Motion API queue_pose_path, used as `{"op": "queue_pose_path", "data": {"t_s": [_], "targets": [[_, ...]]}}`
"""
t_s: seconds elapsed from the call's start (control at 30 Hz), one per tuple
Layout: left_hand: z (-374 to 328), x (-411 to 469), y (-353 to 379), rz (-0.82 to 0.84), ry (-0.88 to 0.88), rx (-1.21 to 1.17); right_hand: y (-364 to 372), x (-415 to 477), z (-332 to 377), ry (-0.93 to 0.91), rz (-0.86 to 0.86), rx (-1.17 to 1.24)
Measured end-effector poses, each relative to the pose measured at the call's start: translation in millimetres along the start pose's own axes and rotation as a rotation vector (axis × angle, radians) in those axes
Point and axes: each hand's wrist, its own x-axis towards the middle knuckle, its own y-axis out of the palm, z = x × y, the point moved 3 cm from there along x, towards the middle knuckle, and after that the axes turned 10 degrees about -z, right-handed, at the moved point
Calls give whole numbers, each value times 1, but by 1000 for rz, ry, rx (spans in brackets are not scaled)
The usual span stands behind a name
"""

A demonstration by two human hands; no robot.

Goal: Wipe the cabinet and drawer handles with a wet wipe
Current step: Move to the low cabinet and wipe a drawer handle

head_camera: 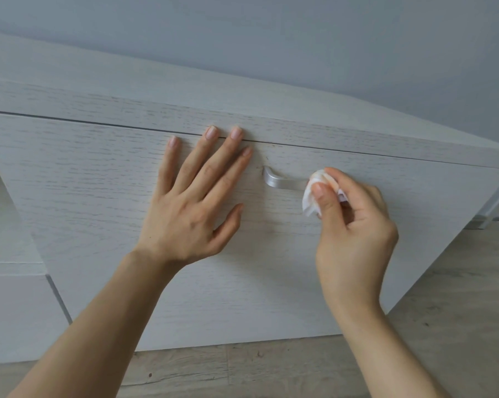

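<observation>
Wood floor (pixel 443 311) lies at 6 o'clock. The left hand (pixel 196 202) presses flat, fingers straight, on the drawer front (pixel 99 182), likely bracing it shut. At its 3 o'clock the right hand (pixel 354 225) pinches a bunched wipe (pixel 310 201) around the handle (pixel 282 182)'s right end. Nothing blocks the bare left end. A grey wall (pixel 271 38) stands at 12.

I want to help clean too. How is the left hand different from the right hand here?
The left hand lies flat, fingers spread, on the pale wood-grain drawer front; the right hand is curled. The left hand holds nothing; the right hand pinches a crumpled white wet wipe against the curved silver metal handle. Both are bare.
</observation>
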Motion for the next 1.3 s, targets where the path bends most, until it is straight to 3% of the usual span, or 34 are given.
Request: {"op": "queue_pose_path", "data": {"t_s": [0.1, 0.5, 0.63, 0.77, 1.13, 1.3], "targets": [[1, 0, 0, -5, -8, -1, 9, -1, 8, -73, 99, -24], [6, 0, -4, -25, -9, -49, 17, -3, 19, -23, 130, -4], [7, -2, -5, -16, -12, -24, 22, -20, 27, -123, 241, 20], [7, -1, -6, 5, -21, -40, 4, -29, 9, -111, 86, 42], [6, -1, -5, 7, -29, -21, 17, -33, 3, 148, 85, 240], [5, -1, -5, 7, -35, -4, -9, -14, -27, 305, -113, 163]]}}
